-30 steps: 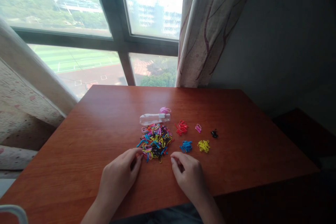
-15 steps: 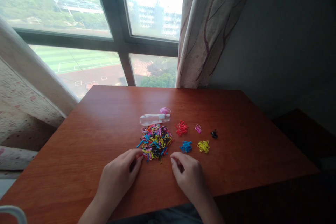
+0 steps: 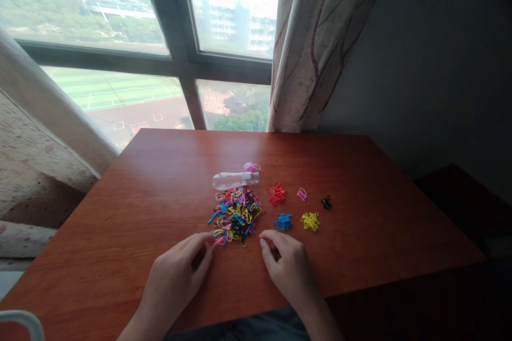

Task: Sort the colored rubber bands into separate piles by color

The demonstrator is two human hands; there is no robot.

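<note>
A mixed heap of small coloured rubber bands [image 3: 239, 213] lies in front of me on the table. At its near left edge my left hand [image 3: 182, 269] has thumb and forefinger pinched at a pink rubber band [image 3: 220, 242]. My right hand [image 3: 286, 261] is just right of the heap, its thumb and forefinger pressed together; whatever is between them is too small to make out. Sorted bands lie further right: red bands [image 3: 277, 193], blue bands [image 3: 283, 221], yellow bands [image 3: 310, 221], a few pink bands [image 3: 302, 194] and black bands [image 3: 327, 202].
Behind the heap a clear plastic bottle [image 3: 232, 180] lies on its side, with a pink looped item [image 3: 251, 167] beside its neck. The brown wooden table [image 3: 120, 213] ends at a window. A white curved object [image 3: 24, 319] shows at the lower left corner.
My left hand has drawn back slightly to the left, and bands at the heap's near left edge have shifted with it. My right hand has stayed almost still.
</note>
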